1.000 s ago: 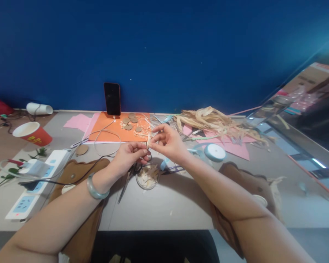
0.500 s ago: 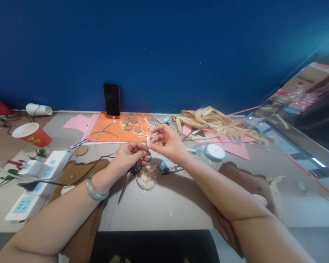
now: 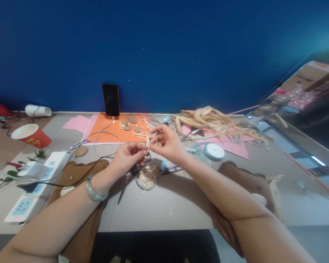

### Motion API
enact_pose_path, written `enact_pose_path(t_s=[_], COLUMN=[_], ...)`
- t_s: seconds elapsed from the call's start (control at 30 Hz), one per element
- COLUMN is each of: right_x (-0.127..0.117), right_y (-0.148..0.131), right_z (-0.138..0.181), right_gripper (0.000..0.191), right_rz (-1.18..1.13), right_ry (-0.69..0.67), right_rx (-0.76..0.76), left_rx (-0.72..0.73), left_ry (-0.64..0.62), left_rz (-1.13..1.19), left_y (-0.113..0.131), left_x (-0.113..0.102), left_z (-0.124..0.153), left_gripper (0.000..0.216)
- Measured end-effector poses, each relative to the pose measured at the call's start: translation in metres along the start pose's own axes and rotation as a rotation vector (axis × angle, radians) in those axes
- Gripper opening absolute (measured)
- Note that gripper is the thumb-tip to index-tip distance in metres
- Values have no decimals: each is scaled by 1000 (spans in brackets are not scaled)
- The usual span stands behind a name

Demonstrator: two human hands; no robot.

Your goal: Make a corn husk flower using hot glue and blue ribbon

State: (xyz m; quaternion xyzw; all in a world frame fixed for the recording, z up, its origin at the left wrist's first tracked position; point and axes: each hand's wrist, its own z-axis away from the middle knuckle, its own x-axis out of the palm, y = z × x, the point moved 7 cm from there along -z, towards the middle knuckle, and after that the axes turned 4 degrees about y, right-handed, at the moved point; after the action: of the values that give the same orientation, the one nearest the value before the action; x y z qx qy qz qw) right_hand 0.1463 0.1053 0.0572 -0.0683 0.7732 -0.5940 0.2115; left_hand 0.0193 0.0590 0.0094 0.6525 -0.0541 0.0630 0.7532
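Over the middle of the desk, both my hands meet at a small pale strip (image 3: 147, 141) that looks like dried husk. My left hand (image 3: 130, 156), below a bracelet (image 3: 95, 190), is closed in a pinch at its lower end. My right hand (image 3: 167, 144) pinches it between thumb and forefinger. Directly below lies a round clear dish (image 3: 158, 179) of cut pale pieces (image 3: 147, 176). Dark scissors (image 3: 122, 190) rest left of the dish, their handles partly under my left hand. Right of it is a dark pointed tool (image 3: 172, 170), partly hidden by my right wrist.
Behind are orange paper (image 3: 100, 128) with cardboard discs (image 3: 127, 128), a phone (image 3: 111, 99) against the blue wall, and dried husks (image 3: 205, 118). A ribbon spool (image 3: 214, 151) sits to the right. A power strip (image 3: 22, 210), cables and a paper cup (image 3: 34, 137) stand left.
The view has shifted very slightly. Both hands keep almost the same place and grip around the pale strip.
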Motion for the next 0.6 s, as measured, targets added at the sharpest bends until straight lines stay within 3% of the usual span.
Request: enact_pose_path(t_s=[0.6], right_x=[3], right_y=[-3], right_z=[3], right_gripper=[34], right_rz=[25], right_ry=[15], right_rx=[-74], left_rx=[33], left_ry=[16], left_rz=[-73], left_y=[6], left_x=[0], left_z=[1], left_gripper=[26])
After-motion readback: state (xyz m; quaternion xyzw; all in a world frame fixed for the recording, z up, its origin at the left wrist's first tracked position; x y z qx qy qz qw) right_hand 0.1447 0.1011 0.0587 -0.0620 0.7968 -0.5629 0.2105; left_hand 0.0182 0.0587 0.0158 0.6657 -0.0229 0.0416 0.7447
